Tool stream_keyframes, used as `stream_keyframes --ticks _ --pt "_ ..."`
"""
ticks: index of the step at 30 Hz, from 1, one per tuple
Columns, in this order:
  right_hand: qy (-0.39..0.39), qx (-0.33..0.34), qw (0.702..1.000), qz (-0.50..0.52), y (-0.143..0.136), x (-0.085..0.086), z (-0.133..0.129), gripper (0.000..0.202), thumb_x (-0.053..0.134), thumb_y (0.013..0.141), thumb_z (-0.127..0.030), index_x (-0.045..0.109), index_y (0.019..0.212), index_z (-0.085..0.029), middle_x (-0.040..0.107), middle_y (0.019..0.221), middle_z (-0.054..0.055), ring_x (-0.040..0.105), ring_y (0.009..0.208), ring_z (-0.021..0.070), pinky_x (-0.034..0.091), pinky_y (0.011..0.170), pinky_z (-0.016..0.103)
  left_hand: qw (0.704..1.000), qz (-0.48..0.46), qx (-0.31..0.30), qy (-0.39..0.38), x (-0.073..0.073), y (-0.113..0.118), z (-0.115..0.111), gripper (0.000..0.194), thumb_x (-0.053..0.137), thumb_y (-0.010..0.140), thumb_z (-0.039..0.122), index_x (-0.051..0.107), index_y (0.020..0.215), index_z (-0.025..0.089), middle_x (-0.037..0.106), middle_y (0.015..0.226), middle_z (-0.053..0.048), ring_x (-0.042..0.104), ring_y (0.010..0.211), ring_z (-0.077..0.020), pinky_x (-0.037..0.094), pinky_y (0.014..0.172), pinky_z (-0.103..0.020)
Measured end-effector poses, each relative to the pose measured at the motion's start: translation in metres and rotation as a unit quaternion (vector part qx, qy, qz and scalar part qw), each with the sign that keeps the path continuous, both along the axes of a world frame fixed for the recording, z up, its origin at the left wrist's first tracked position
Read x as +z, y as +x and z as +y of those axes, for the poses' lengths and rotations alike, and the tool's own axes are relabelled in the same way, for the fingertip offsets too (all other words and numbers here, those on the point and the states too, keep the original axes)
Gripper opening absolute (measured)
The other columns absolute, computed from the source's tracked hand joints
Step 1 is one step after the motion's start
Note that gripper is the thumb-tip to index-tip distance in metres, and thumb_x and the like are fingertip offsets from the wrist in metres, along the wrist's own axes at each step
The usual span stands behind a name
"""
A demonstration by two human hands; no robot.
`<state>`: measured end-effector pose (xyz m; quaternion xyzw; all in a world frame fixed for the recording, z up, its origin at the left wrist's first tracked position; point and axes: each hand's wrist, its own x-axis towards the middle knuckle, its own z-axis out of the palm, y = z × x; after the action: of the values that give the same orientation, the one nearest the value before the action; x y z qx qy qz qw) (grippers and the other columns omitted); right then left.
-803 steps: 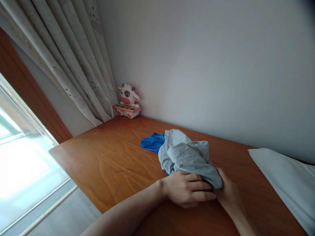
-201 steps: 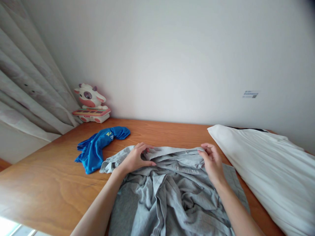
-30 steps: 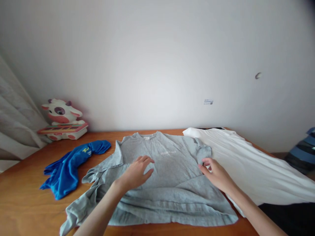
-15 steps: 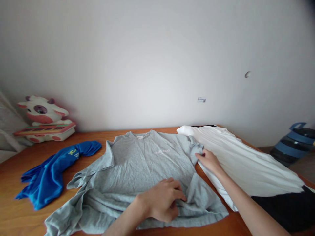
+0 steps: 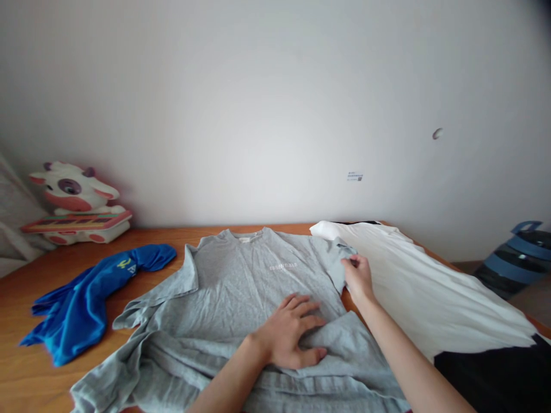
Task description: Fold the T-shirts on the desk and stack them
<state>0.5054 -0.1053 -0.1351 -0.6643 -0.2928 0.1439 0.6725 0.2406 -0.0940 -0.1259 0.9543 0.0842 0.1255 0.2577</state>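
Observation:
A grey T-shirt point(image 5: 232, 281) with small white lettering on its chest lies front up on the wooden table, collar toward the wall. Its lower part is bunched in folds near me. My left hand point(image 5: 295, 332) rests on the shirt's lower front, palm down with fingers spread. At the shirt's right sleeve, my right hand point(image 5: 358, 275) pinches the sleeve edge between thumb and fingers. Right beside that sleeve lies a white garment point(image 5: 413, 287) with a black section point(image 5: 495, 373) at its near end.
A crumpled blue garment point(image 5: 94, 298) lies left of the shirt on the wooden table point(image 5: 17, 292). Behind it stands a cow-shaped toy keyboard point(image 5: 81, 206). A dark bottle with blue bands point(image 5: 514, 261) is at the far right. The white wall point(image 5: 258, 115) borders the table's back.
My left hand has opened from a curled grip and now lies flat, slightly farther up the shirt. The cloth beneath it has shifted. My right hand stays at the sleeve, with its wrist turned more upright.

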Motion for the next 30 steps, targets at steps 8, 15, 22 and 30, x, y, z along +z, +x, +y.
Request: stream_keyframes --ticks 8,15,22,30 --pt "-0.111 0.281 0.872 -0.386 -0.064 0.012 -0.042 0.06 0.061 0.078 -0.015 0.054 0.136 -0.027 0.064 0.133 0.009 0.06 0.122 0.0262 0.047 0.106 0.047 0.996 -0.071 0.041 -0.03 0.005 0.002 0.001 0.032 0.059 0.091 0.039 0.069 0.117 0.023 0.067 0.125 -0.011 0.059 0.12 -0.0274 0.042 0.108 -0.043" --pt "-0.1 0.22 0.864 -0.441 -0.052 -0.012 -0.055 0.048 0.058 0.083 -0.018 0.052 0.131 -0.023 0.061 0.129 0.01 0.056 0.124 0.0271 0.047 0.107 0.048 0.973 -0.135 0.137 -0.125 0.0 0.002 0.005 0.021 0.056 0.09 0.023 0.064 0.109 0.023 0.066 0.117 -0.008 0.06 0.114 -0.0218 0.047 0.103 -0.036" --pt "-0.115 0.126 0.879 -0.446 -0.044 -0.023 -0.055 0.031 0.056 0.08 -0.015 0.062 0.109 -0.023 0.064 0.109 0.009 0.06 0.107 0.0277 0.049 0.097 0.047 0.886 -0.105 0.389 -0.23 -0.001 0.04 0.067 0.034 0.066 0.086 0.025 0.059 0.118 0.018 0.064 0.126 -0.014 0.066 0.106 -0.0212 0.053 0.091 -0.031" --pt "-0.096 0.115 0.9 -0.41 -0.037 -0.03 -0.052 0.009 0.058 0.094 -0.031 0.061 0.096 -0.023 0.066 0.089 0.006 0.062 0.085 0.0238 0.049 0.078 0.035 0.825 -0.122 0.492 -0.249 0.001 0.087 0.131 0.044 0.078 0.076 0.028 0.063 0.113 0.01 0.071 0.101 -0.016 0.066 0.106 -0.0327 0.046 0.095 -0.042"
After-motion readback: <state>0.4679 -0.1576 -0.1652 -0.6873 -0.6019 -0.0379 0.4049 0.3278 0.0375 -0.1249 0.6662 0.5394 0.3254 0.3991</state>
